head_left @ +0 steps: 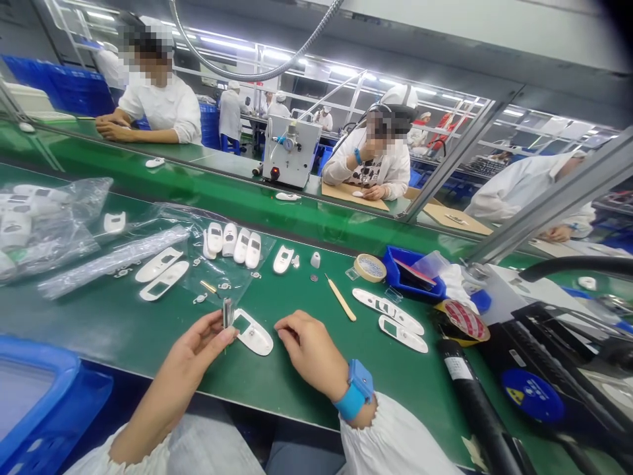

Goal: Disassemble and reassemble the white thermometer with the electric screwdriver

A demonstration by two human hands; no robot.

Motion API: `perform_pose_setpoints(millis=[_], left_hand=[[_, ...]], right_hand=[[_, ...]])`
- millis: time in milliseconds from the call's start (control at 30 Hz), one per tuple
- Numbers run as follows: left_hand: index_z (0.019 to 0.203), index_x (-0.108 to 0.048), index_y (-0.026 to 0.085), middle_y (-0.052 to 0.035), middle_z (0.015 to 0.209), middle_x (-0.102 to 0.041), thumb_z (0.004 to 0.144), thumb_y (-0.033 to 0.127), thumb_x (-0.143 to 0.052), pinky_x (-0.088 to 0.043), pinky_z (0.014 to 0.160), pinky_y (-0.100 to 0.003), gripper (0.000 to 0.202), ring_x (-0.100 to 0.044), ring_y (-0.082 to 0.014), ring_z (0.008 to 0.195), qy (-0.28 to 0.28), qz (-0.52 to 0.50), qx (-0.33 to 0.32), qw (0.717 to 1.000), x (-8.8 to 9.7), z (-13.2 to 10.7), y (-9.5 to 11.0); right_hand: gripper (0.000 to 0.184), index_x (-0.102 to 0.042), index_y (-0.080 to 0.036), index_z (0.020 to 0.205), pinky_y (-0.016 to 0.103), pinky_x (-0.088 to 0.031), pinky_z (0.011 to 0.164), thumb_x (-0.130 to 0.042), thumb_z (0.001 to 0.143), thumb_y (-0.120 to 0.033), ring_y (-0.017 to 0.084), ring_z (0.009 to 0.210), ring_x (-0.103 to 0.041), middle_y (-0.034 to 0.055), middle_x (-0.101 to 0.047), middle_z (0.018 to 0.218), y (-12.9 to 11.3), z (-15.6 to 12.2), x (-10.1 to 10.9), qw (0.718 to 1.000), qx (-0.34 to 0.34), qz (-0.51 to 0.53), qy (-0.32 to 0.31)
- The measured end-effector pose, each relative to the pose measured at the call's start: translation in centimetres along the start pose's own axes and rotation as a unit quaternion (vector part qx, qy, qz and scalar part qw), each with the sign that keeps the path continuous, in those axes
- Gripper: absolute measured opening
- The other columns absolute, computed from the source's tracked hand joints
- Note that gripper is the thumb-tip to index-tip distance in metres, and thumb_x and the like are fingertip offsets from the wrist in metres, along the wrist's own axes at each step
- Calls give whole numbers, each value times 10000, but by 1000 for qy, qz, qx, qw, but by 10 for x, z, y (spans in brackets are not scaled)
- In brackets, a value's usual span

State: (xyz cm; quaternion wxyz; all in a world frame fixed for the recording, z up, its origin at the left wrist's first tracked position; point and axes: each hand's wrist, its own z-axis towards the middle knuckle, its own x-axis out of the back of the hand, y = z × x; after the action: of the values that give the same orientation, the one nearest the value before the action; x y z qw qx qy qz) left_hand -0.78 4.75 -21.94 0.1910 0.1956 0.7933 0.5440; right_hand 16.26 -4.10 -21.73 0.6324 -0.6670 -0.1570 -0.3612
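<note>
My left hand (200, 346) pinches a small grey metal part (227, 312) upright between thumb and fingertips. Right beside it a white plastic housing with a window (253, 332) lies on the green table (123, 323). My right hand (309, 346), with a blue wrist strap (357, 389), rests knuckles-down on the table just right of the housing; its fingers are curled and what they hold, if anything, is hidden.
More white housings (232, 241) lie on clear bags behind. A wooden stick (340, 297), tape rolls (370, 267), a blue tray (411, 270) and two housings (395, 316) sit to the right. A blue crate (34, 396) is at left. Other workers sit across the conveyor.
</note>
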Motion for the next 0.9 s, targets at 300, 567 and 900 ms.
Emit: perform_pose_setpoints(millis=[300,567,900], left_hand=[[1121,-496,211,-51,1030,-576,708,469,-598,-420,877,-346,497,-532,-214,978,-19,149,-118,982,-14,24,6],[1135,-516,261,-48,1015,-522,833,388,-436,-437,804,-329,337,-515,-206,931,-60,402,-244,881,-11,21,-3],[1167,-505,282,-64,1091,-504,854,372,-406,-424,814,-337,341,-485,-224,972,-175,466,-247,832,-12,28,11]], right_hand=[[215,-683,-209,871,218,-404,613,-498,777,-155,95,649,-510,12,-563,775,-8,-14,3,983,-50,156,-86],[213,-662,-189,895,241,-423,628,-507,789,-289,111,666,-511,19,-546,761,22,-20,19,970,-106,219,-7],[249,-659,-171,891,245,-428,634,-541,776,-358,114,657,-515,21,-583,738,36,-34,18,954,-125,267,54]])
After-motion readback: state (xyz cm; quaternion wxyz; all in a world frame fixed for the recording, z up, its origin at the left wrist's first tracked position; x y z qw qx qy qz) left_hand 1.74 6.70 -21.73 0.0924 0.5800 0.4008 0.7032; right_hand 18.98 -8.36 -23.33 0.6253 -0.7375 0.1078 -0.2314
